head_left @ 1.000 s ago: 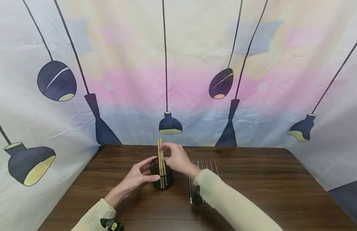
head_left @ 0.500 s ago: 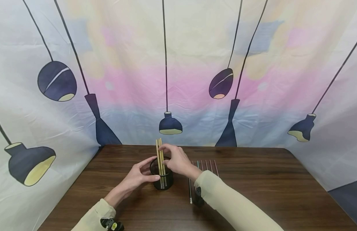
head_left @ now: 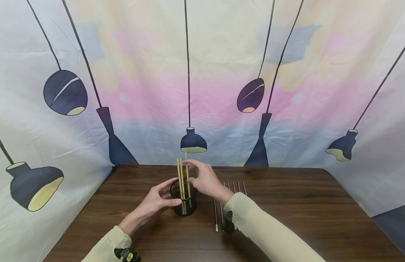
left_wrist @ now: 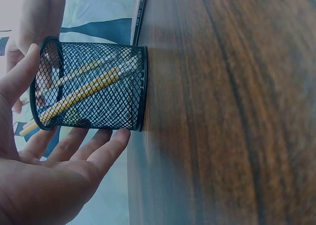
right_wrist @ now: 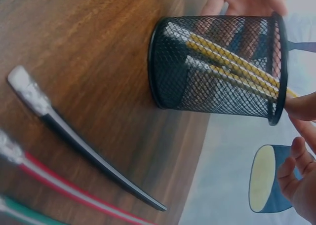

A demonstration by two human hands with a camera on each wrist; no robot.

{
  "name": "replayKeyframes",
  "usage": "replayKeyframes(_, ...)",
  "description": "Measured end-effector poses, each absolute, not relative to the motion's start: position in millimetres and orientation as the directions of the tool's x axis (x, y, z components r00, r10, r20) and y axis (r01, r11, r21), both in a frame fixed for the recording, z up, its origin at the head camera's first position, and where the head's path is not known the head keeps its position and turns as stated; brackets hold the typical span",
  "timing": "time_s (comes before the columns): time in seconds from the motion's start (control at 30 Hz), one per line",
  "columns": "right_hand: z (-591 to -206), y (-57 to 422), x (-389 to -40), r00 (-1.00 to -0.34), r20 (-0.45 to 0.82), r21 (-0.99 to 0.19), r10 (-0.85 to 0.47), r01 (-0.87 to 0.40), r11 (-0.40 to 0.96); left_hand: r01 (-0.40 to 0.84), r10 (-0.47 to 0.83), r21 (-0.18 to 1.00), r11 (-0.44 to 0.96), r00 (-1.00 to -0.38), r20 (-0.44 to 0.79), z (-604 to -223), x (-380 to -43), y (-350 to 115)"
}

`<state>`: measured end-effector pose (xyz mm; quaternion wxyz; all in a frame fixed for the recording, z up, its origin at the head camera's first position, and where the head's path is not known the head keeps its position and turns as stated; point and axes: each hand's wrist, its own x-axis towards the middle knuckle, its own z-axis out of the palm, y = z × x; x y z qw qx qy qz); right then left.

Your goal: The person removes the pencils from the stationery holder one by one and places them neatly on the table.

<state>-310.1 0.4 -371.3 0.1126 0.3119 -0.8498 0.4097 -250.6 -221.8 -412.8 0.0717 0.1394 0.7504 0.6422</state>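
A black mesh pencil cup (head_left: 193, 206) stands upright on the table. My left hand (head_left: 154, 201) holds it from the left, thumb at the near rim and fingers round the far side. Inside lean two yellow pencils (head_left: 179, 173), silvery ends down, side by side at the left. Another yellow pencil (head_left: 189, 189) stands apart from them on the right, lower end in the cup. My right hand (head_left: 205, 180) pinches this one between thumb and index finger above the rim. In the right wrist view the silvery ends of the yellow pencils (right_wrist: 217, 57) show through the mesh.
Right of the cup, several pencils lie in a row on the brown wooden table (head_left: 287, 218): a black one (right_wrist: 94, 153), a red one (right_wrist: 74, 188) and a green one (right_wrist: 29, 216) among them. A printed cloth (head_left: 150, 109) hangs behind the table.
The right hand has moved slightly right, taking one yellow pencil away from the other two and raising it a little. Those two lean further left. My left hand stays at the cup.
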Motion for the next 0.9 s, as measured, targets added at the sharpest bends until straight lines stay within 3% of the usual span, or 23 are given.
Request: replayKeyframes(0.9,-339,18,-308,-0.717,0.562,-0.632,-0.412,-0.694,0.345,0.090,0.292,0.983,0.159,-0.955,0.040,-412,-252,-222)
